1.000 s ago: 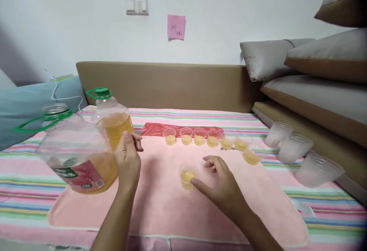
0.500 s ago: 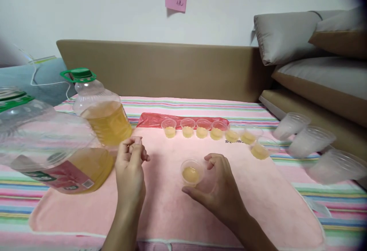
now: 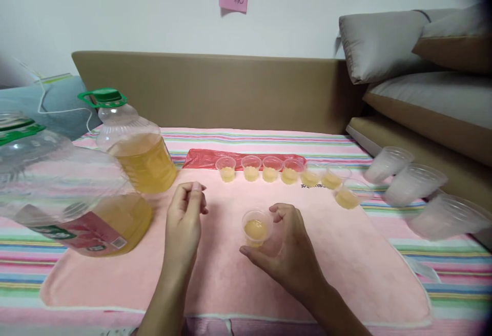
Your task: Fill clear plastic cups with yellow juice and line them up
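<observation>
A small clear plastic cup (image 3: 257,227) with pale yellow liquid stands on the pink mat (image 3: 223,279) in front of me. My right hand (image 3: 288,249) curves around its right side, thumb and fingers apart; I see no firm grip on the cup. To the cup's left hovers my left hand (image 3: 186,210), its fingers curled in and its thumb close against them, with nothing visible inside. Beyond that hand are two large plastic jugs, a nearer one (image 3: 96,228) and a farther one (image 3: 144,159), both partly filled with yellow liquid and fitted with green handles.
Several cups with yellow liquid, among them a leftmost one (image 3: 227,171), form a curved row at the mat's far side. A red plastic bag (image 3: 203,159) lies behind them. Stacked empty cups (image 3: 415,185) lie at the right, near grey cushions (image 3: 384,44).
My left hand has moved a little to the right, away from the jugs. My right hand stays around the cup, which has not visibly moved on the mat. The view has shifted slightly.
</observation>
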The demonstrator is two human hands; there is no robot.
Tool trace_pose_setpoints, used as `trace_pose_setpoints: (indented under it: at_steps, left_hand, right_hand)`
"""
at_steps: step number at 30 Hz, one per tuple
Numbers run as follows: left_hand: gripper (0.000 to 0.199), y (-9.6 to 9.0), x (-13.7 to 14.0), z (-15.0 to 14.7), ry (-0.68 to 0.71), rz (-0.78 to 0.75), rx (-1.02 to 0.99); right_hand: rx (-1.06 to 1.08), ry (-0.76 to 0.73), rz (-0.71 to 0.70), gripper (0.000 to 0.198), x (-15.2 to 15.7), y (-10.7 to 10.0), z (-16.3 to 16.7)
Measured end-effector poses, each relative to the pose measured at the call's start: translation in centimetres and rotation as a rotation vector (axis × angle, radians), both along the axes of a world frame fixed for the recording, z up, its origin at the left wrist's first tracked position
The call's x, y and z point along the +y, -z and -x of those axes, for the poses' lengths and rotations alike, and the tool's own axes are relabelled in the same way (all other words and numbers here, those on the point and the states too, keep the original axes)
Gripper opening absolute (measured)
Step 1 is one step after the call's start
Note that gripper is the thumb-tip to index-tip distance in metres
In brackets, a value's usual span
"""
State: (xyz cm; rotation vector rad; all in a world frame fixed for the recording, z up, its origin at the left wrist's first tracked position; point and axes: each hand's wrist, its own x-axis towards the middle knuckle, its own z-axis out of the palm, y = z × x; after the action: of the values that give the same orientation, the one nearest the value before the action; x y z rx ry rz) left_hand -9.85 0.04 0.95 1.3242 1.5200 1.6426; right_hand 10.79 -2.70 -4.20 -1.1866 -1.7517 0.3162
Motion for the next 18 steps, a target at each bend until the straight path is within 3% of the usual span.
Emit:
trace_pose_setpoints:
  at_steps: [7,18]
  left_hand:
    - [0.036,0.5,-0.2,-1.2,0.309,0.185,0.489]
    - [0.036,1.0,-0.1,-0.5,0.226,0.262,0.719]
  right_hand:
    - [0.037,-0.037,0.004,0.059,0.0,0.2,0.0]
    - [0.037,0.007,-0.011,0.049,-0.1,0.6,0.7]
